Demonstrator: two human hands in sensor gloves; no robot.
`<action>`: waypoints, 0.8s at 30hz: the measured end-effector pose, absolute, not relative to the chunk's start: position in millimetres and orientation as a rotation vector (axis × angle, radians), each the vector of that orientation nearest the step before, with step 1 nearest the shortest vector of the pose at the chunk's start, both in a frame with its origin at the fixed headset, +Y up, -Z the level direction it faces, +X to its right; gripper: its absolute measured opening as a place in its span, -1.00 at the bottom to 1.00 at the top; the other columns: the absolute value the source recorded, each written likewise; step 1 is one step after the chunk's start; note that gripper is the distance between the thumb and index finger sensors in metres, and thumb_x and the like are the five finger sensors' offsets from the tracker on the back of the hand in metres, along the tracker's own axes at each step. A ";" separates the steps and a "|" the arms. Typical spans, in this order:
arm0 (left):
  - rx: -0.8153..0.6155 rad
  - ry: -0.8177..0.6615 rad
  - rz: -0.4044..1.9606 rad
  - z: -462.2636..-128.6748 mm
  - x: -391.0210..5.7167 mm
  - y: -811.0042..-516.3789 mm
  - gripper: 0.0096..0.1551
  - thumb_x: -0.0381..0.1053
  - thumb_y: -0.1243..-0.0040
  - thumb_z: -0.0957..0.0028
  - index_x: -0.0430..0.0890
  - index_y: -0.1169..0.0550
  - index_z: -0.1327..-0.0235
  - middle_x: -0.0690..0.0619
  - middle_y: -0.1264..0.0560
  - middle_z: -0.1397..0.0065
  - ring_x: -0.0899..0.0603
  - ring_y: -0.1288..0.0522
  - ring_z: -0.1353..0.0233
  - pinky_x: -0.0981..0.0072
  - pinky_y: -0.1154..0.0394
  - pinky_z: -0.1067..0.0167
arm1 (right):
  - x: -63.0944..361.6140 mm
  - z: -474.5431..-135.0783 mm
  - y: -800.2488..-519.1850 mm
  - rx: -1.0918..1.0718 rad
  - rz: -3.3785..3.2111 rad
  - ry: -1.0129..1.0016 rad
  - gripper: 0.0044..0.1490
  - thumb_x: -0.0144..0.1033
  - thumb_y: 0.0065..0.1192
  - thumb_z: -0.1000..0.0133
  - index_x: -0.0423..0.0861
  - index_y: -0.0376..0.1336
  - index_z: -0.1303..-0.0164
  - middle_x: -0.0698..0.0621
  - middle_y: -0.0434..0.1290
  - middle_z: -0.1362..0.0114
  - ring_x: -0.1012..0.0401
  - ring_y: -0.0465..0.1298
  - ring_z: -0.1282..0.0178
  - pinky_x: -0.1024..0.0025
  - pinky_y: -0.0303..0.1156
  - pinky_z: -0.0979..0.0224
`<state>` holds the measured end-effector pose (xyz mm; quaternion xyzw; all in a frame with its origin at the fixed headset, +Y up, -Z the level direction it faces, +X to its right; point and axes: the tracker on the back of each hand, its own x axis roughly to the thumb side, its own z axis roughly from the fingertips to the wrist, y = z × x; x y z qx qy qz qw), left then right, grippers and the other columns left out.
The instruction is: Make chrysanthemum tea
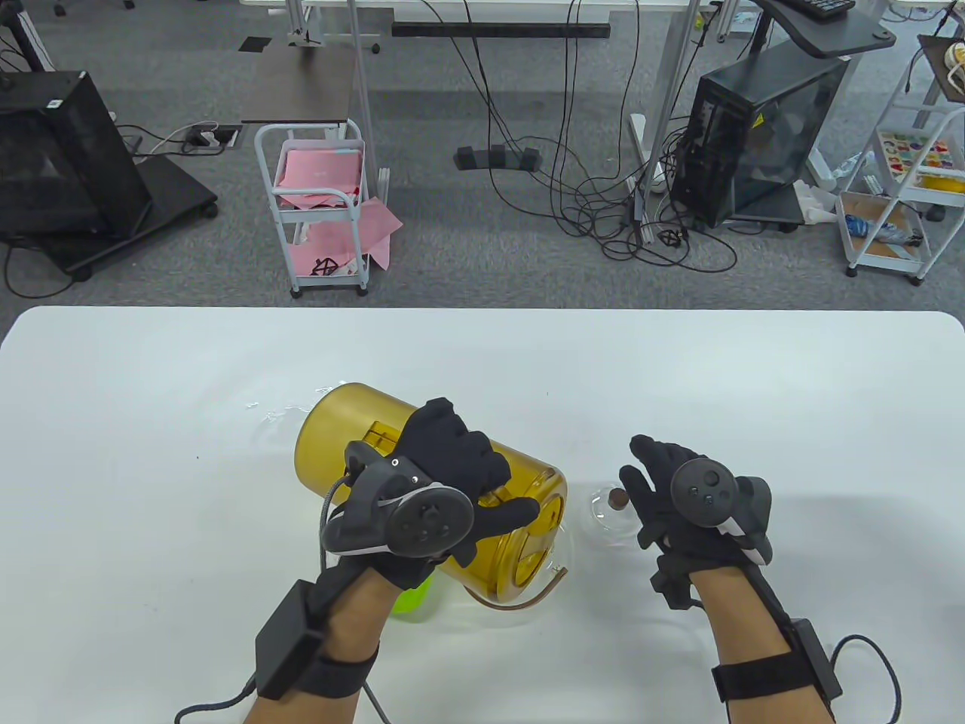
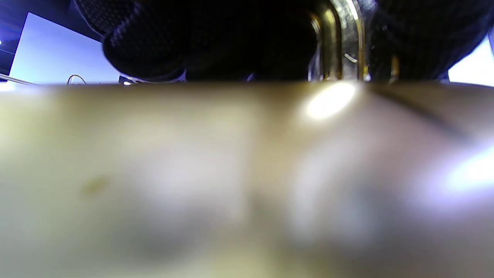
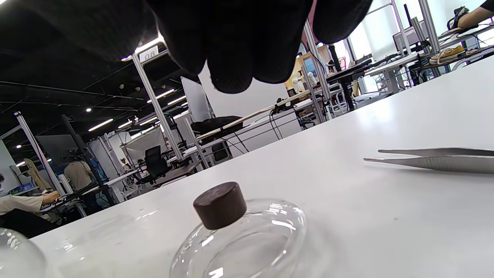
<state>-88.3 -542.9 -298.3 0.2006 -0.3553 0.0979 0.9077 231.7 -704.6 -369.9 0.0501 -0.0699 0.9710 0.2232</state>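
Teapot [image 1: 528, 581] sat under the tipped amber pitcher [image 1: 362, 445], so you were prob. pouring water in; its glass lid [image 3: 239, 235] lay off beside it to keep the mouth free. L hand [image 1: 452, 467] gripped the pitcher's handle; R hand [image 1: 663, 490] hovered over the lid, fingers relaxed, holding nothing.

Past the far edge of my table [image 1: 151, 362] it's the usual lab mess. There's a white cart [image 1: 320, 207] with pink sheets [image 1: 320, 170] stuffed in its shelves, one hanging out the side. A black PC tower [image 1: 761, 136] sits to the right with a tangle of cables [image 1: 603, 204] all over the grey carpet beside it. Another dark case [image 1: 64, 158] sits on a rolling stand at the left. Far right, a white shelf rack [image 1: 905, 204] holds colourful stuff I can't make out.
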 end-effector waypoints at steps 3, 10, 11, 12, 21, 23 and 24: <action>0.416 -0.731 0.201 -298.4 -88.6 -542.8 -0.44 0.55 -0.42 0.04 0.04 -0.80 0.40 0.00 -0.74 0.25 -0.26 -0.61 0.05 -0.44 -0.24 -0.47 | 231.7 -369.9 -704.6 0.138 2.681 -0.193 -0.23 0.21 0.08 -0.23 0.08 0.19 -0.61 0.02 0.33 -0.59 -0.08 0.35 -0.67 -0.29 0.12 -0.62; 0.415 -0.730 0.203 -299.0 -88.8 -542.8 -0.44 0.56 -0.41 0.04 0.04 -0.80 0.39 0.01 -0.74 0.25 -0.26 -0.62 0.05 -0.44 -0.24 -0.47 | 231.7 -369.9 -704.6 0.138 2.681 -0.193 -0.23 0.21 0.08 -0.23 0.08 0.19 -0.61 0.02 0.33 -0.59 -0.08 0.35 -0.67 -0.29 0.12 -0.62; 0.415 -0.730 0.202 -299.0 -88.8 -542.9 -0.44 0.56 -0.41 0.03 0.04 -0.80 0.40 0.01 -0.74 0.25 -0.26 -0.62 0.05 -0.44 -0.24 -0.46 | 231.7 -369.9 -704.4 0.142 2.687 -0.186 -0.23 0.21 0.08 -0.23 0.08 0.20 -0.61 0.02 0.33 -0.59 -0.08 0.35 -0.67 -0.29 0.12 -0.62; 0.414 -0.729 0.202 -299.1 -88.8 -542.9 -0.44 0.55 -0.41 0.03 0.04 -0.80 0.40 0.01 -0.74 0.25 -0.26 -0.62 0.05 -0.44 -0.24 -0.46 | 231.3 -369.9 -704.5 0.143 2.688 -0.185 -0.23 0.21 0.09 -0.23 0.08 0.20 -0.61 0.02 0.33 -0.59 -0.08 0.35 -0.67 -0.29 0.12 -0.62; 0.405 -0.724 0.196 -300.3 -88.5 -543.9 -0.44 0.55 -0.41 0.03 0.04 -0.80 0.40 0.01 -0.74 0.26 -0.26 -0.62 0.05 -0.44 -0.24 -0.46 | 230.5 -369.6 -704.6 0.146 2.695 -0.184 -0.23 0.20 0.09 -0.23 0.08 0.20 -0.61 0.02 0.33 -0.59 -0.08 0.35 -0.67 -0.29 0.12 -0.62; 0.405 -0.725 0.195 -300.3 -88.3 -544.0 -0.44 0.55 -0.41 0.03 0.03 -0.79 0.39 0.00 -0.74 0.25 -0.26 -0.61 0.05 -0.44 -0.24 -0.47 | 230.5 -369.7 -704.8 0.145 2.694 -0.182 -0.23 0.20 0.09 -0.23 0.08 0.20 -0.61 0.02 0.33 -0.59 -0.08 0.35 -0.67 -0.29 0.12 -0.62; 0.404 -0.726 0.196 -300.4 -88.0 -544.0 -0.44 0.55 -0.41 0.03 0.03 -0.80 0.39 0.00 -0.74 0.26 -0.26 -0.61 0.05 -0.45 -0.24 -0.46 | 230.4 -369.7 -704.8 0.145 2.695 -0.182 -0.24 0.20 0.09 -0.23 0.08 0.20 -0.61 0.02 0.33 -0.59 -0.08 0.35 -0.67 -0.29 0.12 -0.62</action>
